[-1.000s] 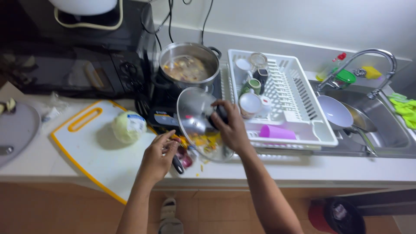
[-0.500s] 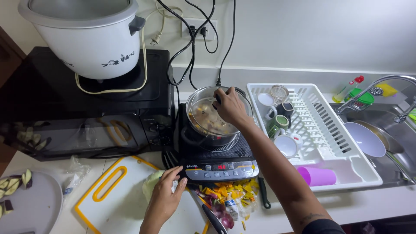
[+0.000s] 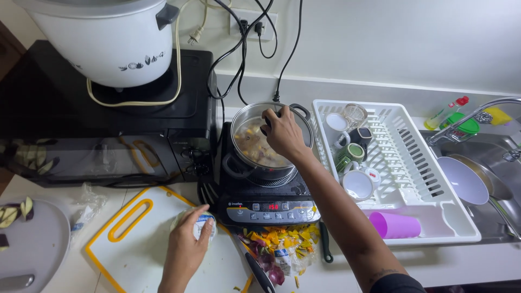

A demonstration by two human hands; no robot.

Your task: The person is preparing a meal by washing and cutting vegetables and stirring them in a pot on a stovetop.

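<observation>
While resting on the steel pot [image 3: 255, 157] over the black induction cooker [image 3: 269, 206], one round glass lid [image 3: 271, 138] gripped at its knob by right hand [image 3: 282, 133], fingers clamped together on it. Lid lying flat, round, so no long axis; knob pointing up. Pot handles on a diagonal, front-left to back-right. One left hand [image 3: 187, 244] curled closed around one small round white-and-blue tub [image 3: 199, 225] on the one white cutting board with orange rim [image 3: 157, 244], long axis running diagonal, handle slot toward the left-back.

Versus half a second ago: left hand moved off the cooker's front edge down onto the tub; right hand same spot on lid.

Outward: one pile of yellow and purple vegetable scraps [image 3: 277, 247] in front of cooker, one black-handled knife [image 3: 259, 274] beside it. One white dish rack [image 3: 429, 179] to the right holding one purple plastic cup [image 3: 395, 225] lying on its side, mouth pointing left, plus several mugs [image 3: 355, 163], count unclear. One white rice cooker [image 3: 92, 38] atop one black microwave [image 3: 103, 135].
</observation>
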